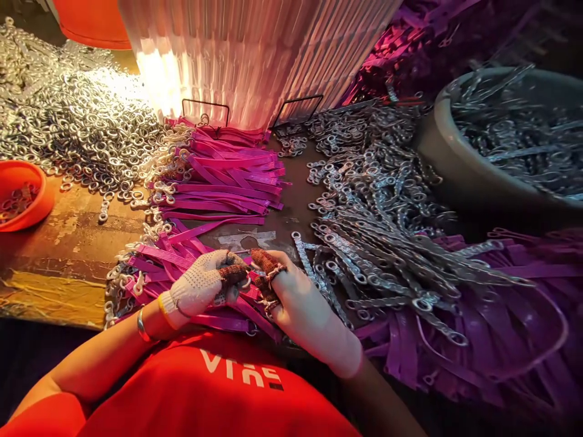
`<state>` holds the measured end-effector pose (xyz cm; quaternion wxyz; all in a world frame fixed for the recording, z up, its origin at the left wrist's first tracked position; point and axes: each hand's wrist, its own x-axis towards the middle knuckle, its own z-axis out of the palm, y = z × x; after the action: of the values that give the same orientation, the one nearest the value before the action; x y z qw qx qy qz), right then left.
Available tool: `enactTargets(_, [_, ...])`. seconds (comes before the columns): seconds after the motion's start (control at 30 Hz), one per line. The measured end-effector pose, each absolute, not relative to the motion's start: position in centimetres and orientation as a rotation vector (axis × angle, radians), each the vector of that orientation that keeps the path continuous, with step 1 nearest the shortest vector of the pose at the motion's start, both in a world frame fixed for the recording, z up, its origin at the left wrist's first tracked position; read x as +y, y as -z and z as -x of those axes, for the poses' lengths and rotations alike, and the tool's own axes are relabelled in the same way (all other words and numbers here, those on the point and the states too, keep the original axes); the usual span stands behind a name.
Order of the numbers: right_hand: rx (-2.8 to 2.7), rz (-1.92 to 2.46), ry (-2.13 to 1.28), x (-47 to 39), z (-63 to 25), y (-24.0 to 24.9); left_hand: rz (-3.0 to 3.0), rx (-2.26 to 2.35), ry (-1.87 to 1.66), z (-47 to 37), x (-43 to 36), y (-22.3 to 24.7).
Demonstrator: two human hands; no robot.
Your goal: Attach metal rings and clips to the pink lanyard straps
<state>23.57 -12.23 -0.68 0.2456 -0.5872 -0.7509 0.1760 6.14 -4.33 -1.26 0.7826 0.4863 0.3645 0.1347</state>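
Observation:
My left hand [204,282], in a dotted white glove with brown fingertips, is closed in a pinch near a small metal ring. Facing it, my right hand [298,300], in a white glove with brown finger covers, also has its fingers pressed together. The hands nearly meet at the fingertips; what lies between them is too small to name. Beneath and beyond them lie magenta straps [237,167] with pale metal ends. A heap of long metal links [373,237] lies to the right of my right hand.
Small metal links [91,121] are piled at the left. An orange bowl [43,203] stands at the left edge, a grey bucket [444,127] of metal strips at the right. Corrugated translucent panels [255,60] rise at the back. Purple straps [492,346] spread at lower right.

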Motion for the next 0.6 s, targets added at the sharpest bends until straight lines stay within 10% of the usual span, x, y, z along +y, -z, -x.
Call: enactTargets(0.6, [-2.197, 1.645, -0.380, -12.8, -23.9, -0.1, -1.071, 0.748, -0.115, -6.4, -4.6, 0.5])
